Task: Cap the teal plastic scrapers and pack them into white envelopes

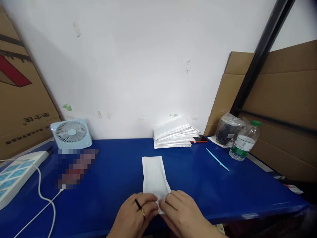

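Note:
A flat white padded envelope (155,175) lies lengthwise on the blue table, its near end between my hands. My left hand (138,211), with a black ring and a gold ring, pinches that end from the left. From the right, my right hand (180,210) grips the same end, fingers curled and close to the left fingertips. The fingers partly hide the near edge of the envelope. Behind it, against the wall, is a stack of similar white envelopes (173,134).
On the left are a light blue fan (71,134), a white power strip (22,175) with cables and a blurred-out object (78,168). To the right lie a turquoise stick-like blade (217,159), a bottle (244,143), a bagged dark item (225,130) and a phone (201,138). Cardboard flanks both sides.

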Action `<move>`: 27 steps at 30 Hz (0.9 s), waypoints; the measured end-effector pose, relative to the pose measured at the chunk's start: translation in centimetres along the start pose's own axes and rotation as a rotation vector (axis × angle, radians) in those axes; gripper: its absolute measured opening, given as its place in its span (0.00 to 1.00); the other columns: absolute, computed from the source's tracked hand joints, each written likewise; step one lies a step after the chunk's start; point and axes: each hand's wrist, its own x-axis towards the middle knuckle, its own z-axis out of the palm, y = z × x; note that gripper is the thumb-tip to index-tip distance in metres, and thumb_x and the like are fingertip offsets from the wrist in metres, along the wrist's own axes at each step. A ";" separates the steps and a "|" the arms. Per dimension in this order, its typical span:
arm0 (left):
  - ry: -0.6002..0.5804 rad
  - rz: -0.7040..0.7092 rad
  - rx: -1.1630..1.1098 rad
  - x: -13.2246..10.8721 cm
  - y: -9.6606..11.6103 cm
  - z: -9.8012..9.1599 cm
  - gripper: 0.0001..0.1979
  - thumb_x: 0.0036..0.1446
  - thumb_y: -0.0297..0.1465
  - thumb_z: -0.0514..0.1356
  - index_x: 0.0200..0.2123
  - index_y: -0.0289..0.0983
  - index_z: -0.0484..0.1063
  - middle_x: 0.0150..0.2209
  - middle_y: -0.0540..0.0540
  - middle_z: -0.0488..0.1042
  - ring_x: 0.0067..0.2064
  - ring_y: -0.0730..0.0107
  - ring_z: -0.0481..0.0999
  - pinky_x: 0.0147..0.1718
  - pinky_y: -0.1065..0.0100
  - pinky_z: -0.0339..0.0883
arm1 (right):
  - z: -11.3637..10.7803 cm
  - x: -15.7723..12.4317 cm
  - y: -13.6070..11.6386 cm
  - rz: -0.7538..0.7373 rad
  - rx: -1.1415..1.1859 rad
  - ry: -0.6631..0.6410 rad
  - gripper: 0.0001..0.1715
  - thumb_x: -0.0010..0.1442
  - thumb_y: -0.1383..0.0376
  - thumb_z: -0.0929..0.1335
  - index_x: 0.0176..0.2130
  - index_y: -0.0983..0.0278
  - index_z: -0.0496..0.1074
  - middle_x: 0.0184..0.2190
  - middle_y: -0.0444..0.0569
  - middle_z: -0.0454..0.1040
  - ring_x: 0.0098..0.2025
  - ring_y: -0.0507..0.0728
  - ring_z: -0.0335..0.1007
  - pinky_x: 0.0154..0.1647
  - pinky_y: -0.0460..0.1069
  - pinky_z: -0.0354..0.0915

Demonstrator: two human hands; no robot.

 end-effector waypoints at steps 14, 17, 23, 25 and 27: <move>0.636 -1.310 -1.669 5.1 -2.8 1.5 0.16 0.52 0.26 0.62 0.45 0.38 0.66 0.47 0.43 0.72 0.45 0.62 0.75 0.45 0.58 0.72 | -3.5 4.0 5.4 0.789 1.206 0.582 0.14 0.56 0.56 0.67 0.36 0.64 0.72 0.26 0.45 0.68 0.24 0.50 0.60 0.24 0.45 0.57; 0.781 -1.406 -1.606 5.6 -5.8 2.0 0.11 0.51 0.19 0.61 0.38 0.34 0.69 0.37 0.46 0.76 0.34 0.71 0.78 0.32 0.71 0.76 | -0.7 4.8 7.4 0.889 1.251 0.456 0.19 0.53 0.52 0.67 0.35 0.66 0.72 0.23 0.44 0.68 0.20 0.48 0.57 0.18 0.43 0.51; 0.856 -1.405 -1.335 6.6 -16.6 0.6 0.07 0.51 0.18 0.60 0.33 0.31 0.67 0.27 0.47 0.74 0.24 0.75 0.75 0.21 0.76 0.72 | -1.0 7.3 14.6 0.731 0.569 0.372 0.22 0.58 0.54 0.61 0.43 0.65 0.71 0.26 0.48 0.70 0.26 0.53 0.63 0.28 0.48 0.61; 0.882 -1.424 -1.135 6.8 -19.5 -0.1 0.09 0.50 0.18 0.61 0.35 0.32 0.65 0.27 0.49 0.73 0.25 0.75 0.74 0.23 0.74 0.73 | -2.5 8.1 17.8 0.634 0.205 0.454 0.22 0.56 0.61 0.62 0.49 0.65 0.68 0.40 0.53 0.69 0.35 0.57 0.65 0.37 0.51 0.63; 0.878 -1.401 -1.046 7.2 -21.6 -0.4 0.12 0.49 0.18 0.61 0.37 0.34 0.64 0.29 0.49 0.73 0.28 0.75 0.75 0.28 0.71 0.74 | -4.0 8.8 20.9 0.584 -0.118 0.419 0.29 0.51 0.69 0.63 0.54 0.62 0.64 0.50 0.56 0.64 0.48 0.62 0.60 0.46 0.55 0.60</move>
